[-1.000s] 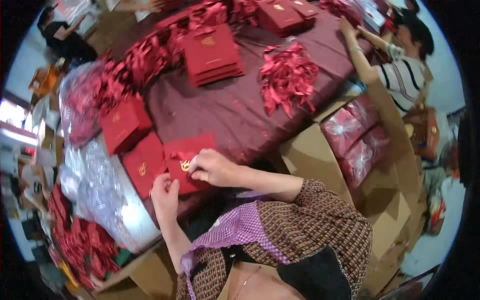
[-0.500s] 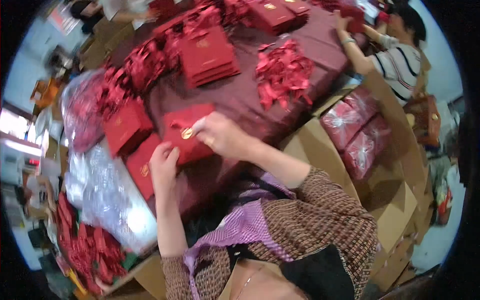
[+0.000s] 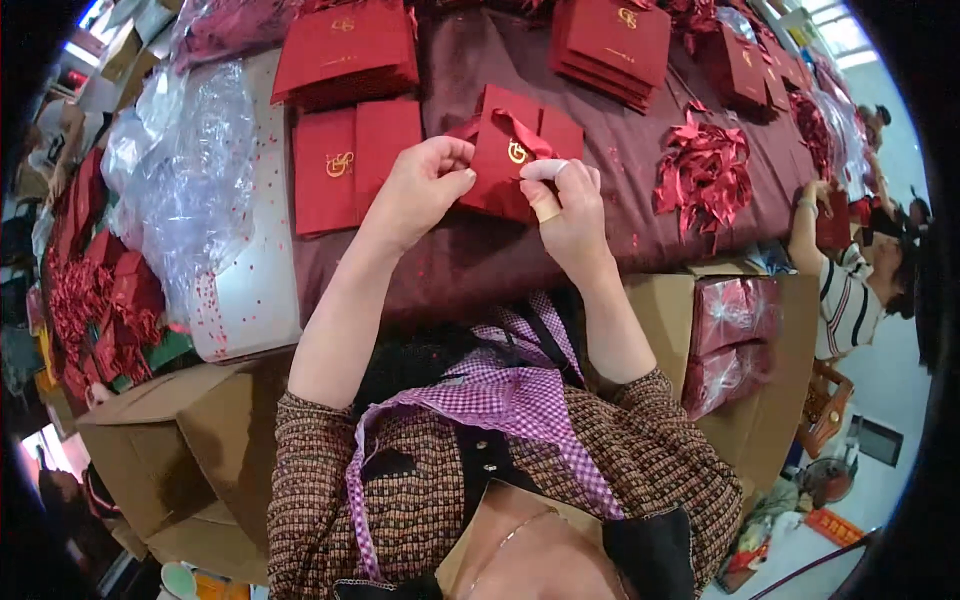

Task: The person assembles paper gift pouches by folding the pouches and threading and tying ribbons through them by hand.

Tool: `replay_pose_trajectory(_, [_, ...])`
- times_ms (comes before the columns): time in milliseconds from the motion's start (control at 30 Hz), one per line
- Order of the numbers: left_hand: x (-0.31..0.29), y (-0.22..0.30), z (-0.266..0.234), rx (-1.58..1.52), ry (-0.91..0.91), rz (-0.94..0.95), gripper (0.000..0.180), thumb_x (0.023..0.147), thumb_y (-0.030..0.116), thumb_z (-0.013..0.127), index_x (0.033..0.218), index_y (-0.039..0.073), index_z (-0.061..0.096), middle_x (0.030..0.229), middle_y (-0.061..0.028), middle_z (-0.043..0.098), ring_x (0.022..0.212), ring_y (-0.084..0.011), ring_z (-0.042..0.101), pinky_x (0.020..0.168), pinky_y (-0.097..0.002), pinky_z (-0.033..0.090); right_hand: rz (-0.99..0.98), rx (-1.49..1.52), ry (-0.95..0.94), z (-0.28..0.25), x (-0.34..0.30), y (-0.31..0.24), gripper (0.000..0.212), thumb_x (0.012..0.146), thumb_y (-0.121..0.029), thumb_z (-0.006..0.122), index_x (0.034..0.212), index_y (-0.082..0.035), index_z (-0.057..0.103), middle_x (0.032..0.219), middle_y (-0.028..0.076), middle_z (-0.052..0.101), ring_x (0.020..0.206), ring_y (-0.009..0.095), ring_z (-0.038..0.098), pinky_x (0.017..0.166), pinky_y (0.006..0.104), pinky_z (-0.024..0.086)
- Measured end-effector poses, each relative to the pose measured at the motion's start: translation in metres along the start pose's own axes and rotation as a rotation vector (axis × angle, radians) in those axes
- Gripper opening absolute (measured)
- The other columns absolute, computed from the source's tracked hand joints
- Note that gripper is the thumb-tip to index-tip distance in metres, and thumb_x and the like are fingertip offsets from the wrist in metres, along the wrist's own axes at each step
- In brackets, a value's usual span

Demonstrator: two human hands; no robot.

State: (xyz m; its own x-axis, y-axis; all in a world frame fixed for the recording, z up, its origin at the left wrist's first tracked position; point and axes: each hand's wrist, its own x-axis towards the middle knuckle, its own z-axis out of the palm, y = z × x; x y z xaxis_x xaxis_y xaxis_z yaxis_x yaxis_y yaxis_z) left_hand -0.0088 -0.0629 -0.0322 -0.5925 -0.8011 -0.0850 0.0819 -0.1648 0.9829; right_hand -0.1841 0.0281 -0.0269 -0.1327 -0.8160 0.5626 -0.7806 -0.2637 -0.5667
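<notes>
A red paper gift bag (image 3: 500, 175) with a gold emblem lies flat on the dark red tablecloth in front of me. A red satin ribbon (image 3: 520, 135) crosses its front. My right hand (image 3: 572, 205), with tape on its thumb and a finger, pinches the ribbon beside the emblem. At the bag's left edge my left hand (image 3: 425, 190) is closed, thumb against curled fingers; what it pinches is hidden. Two flat red bags (image 3: 345, 165) lie overlapped just left of it. Off to the right is a heap of loose red ribbons (image 3: 703, 178).
Stacked red bags stand at the back left (image 3: 345, 50) and back right (image 3: 612, 50). Clear plastic wrap (image 3: 190, 150) covers the left table end. An open carton (image 3: 645, 310) at my right holds wrapped red packs (image 3: 735, 305); another carton (image 3: 190, 440) stands lower left. A co-worker (image 3: 855, 290) sits far right.
My view has turned, shifting the table and cartons in the picture. My hands are still at the bag, with the right one now lower on its right side, at the ribbon.
</notes>
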Motion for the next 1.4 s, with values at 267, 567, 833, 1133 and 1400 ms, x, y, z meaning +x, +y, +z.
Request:
replay_pose_trajectory(267, [-0.007, -0.007, 0.006, -0.01, -0.003, 0.024, 0.019, 0.083, -0.002, 0.058, 0.102, -0.003, 0.059, 0.085, -0.0021, 0.061, 0.076, -0.0066, 0.055, 0.068, -0.0209, 0.045, -0.101, -0.049, -0.023, 0.009, -0.003, -0.001, 0.014, 0.073, -0.007, 0.071, 0.082, -0.009, 0.06, 0.078, 0.005, 0.063, 0.075, 0.023, 0.059, 0.075, 0.0354, 0.038])
replay_pose_trajectory(567, [-0.006, -0.006, 0.01, -0.018, -0.004, 0.049, 0.018, 0.083, -0.002, 0.059, 0.101, -0.003, 0.059, 0.085, -0.0015, 0.061, 0.076, -0.0062, 0.055, 0.068, -0.0204, 0.045, -0.136, -0.086, -0.08, 0.005, 0.008, -0.007, 0.012, 0.074, -0.006, 0.069, 0.081, -0.007, 0.059, 0.076, 0.006, 0.062, 0.072, 0.024, 0.058, 0.074, 0.0349, 0.04])
replay_pose_trajectory(833, [0.004, -0.009, 0.004, 0.227, 0.037, 0.222, 0.013, 0.08, -0.001, 0.058, 0.093, -0.003, 0.059, 0.072, 0.001, 0.057, 0.068, -0.0046, 0.05, 0.06, -0.0223, 0.043, -0.317, -0.309, -0.203, -0.001, 0.033, -0.018, 0.012, 0.07, -0.008, 0.063, 0.076, -0.007, 0.053, 0.068, 0.009, 0.055, 0.07, 0.028, 0.056, 0.072, 0.0396, 0.039])
replay_pose_trajectory(1133, [-0.016, -0.01, 0.01, 0.18, -0.022, 0.145, 0.018, 0.084, -0.004, 0.056, 0.101, -0.002, 0.062, 0.089, -0.0048, 0.065, 0.084, -0.0097, 0.058, 0.075, -0.0254, 0.048, -0.516, -0.432, -0.399, -0.001, 0.032, -0.03, 0.01, 0.074, -0.011, 0.056, 0.079, -0.005, 0.051, 0.07, 0.009, 0.055, 0.073, 0.027, 0.054, 0.073, 0.0396, 0.037])
replay_pose_trajectory(1400, [-0.013, 0.004, 0.012, 0.143, -0.078, 0.233, 0.027, 0.085, -0.004, 0.055, 0.11, -0.002, 0.063, 0.09, -0.0004, 0.059, 0.085, -0.0081, 0.053, 0.076, -0.0224, 0.043, -0.249, 0.017, -0.231, -0.025, 0.042, -0.02, 0.011, 0.075, -0.005, 0.066, 0.079, -0.006, 0.056, 0.074, 0.01, 0.059, 0.074, 0.029, 0.056, 0.074, 0.0384, 0.039])
